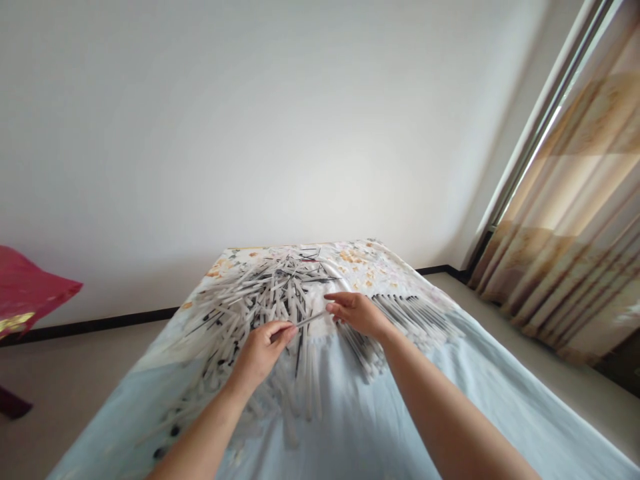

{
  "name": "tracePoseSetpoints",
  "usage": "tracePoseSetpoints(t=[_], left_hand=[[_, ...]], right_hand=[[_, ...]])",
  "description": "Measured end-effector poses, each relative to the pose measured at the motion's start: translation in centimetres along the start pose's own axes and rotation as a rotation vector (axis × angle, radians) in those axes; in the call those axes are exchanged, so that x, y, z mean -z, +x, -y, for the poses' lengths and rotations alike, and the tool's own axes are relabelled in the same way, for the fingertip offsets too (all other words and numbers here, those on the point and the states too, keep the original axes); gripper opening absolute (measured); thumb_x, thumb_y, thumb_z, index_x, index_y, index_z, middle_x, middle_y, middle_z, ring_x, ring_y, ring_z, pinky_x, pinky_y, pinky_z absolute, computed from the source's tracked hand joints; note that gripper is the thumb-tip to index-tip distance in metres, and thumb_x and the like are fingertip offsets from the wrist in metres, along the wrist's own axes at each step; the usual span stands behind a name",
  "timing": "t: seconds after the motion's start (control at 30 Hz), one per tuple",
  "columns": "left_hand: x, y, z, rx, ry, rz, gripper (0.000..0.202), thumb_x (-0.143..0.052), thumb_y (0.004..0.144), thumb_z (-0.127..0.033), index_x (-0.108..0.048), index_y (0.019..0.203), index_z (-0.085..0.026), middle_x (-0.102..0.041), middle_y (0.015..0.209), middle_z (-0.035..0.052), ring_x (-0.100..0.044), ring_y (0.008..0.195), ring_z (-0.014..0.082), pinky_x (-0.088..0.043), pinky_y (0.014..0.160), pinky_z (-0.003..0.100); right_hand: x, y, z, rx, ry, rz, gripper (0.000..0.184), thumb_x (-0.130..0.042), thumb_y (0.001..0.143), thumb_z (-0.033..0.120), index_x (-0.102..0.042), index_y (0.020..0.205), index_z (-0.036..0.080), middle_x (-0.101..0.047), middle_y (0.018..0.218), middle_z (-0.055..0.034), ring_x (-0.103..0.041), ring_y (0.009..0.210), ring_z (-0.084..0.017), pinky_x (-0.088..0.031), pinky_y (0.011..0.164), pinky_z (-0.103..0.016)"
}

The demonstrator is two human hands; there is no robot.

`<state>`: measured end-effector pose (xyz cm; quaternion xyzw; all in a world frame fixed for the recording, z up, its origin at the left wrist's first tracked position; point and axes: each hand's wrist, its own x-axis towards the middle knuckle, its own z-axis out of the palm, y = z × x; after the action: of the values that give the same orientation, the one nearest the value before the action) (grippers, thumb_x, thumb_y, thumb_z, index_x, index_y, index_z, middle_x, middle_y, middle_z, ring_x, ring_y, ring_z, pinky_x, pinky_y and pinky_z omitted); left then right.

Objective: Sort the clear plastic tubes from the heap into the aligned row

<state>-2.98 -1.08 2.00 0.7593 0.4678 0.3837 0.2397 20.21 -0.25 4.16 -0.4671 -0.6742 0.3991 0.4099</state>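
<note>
Between the thumb and fingers of my left hand [267, 347] is one end of a slim grey pen-like stick [313, 319]. It slants up to the right, its far end close to my right hand [357, 312]. The right fingers are stretched out and apart; whether the thumb touches the stick I cannot tell. Left of and beyond my hands spreads a loose pile of white and black pen-like sticks [270, 287], lying in all directions. Under and beside my right hand, similar sticks lie side by side in a row [415, 317], dark ends away from me.
A bed-like surface carries a light blue cloth [400, 413] and a floral cloth [355, 257]. A white wall [300, 133] stands behind it. Patterned curtains [575, 220] hang at the right. A red sheet-like thing [35, 290] juts in at the left.
</note>
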Motion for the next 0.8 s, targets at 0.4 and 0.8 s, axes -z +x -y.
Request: tracePoseSetpoints(t=[0.4,0.8], left_hand=[[-0.4,-0.2,-0.9,0.064,-0.014,0.211,0.039,-0.041,0.078,-0.046,-0.066,0.074,-0.016,-0.066,0.069,0.0003,-0.059,0.070,0.0181,-0.042,0.063,0.024],[-0.4,-0.4,0.3,0.013,0.064,-0.129,0.040,-0.049,0.075,-0.041,-0.057,0.107,-0.018,-0.066,0.088,0.0057,-0.060,0.081,0.0170,-0.046,0.070,0.027]], right_hand=[[0.1,-2.2,0.0,0.083,-0.078,0.030,0.028,-0.051,0.077,0.041,-0.065,0.085,0.018,-0.060,0.067,-0.0017,-0.053,0.060,-0.012,-0.042,0.057,-0.023],[6.8,-6.2,1.5,0.138,-0.657,-0.340,0.026,-0.046,0.080,0.034,-0.065,0.093,0.022,-0.063,0.085,-0.0045,-0.057,0.075,-0.016,-0.042,0.070,-0.027]])
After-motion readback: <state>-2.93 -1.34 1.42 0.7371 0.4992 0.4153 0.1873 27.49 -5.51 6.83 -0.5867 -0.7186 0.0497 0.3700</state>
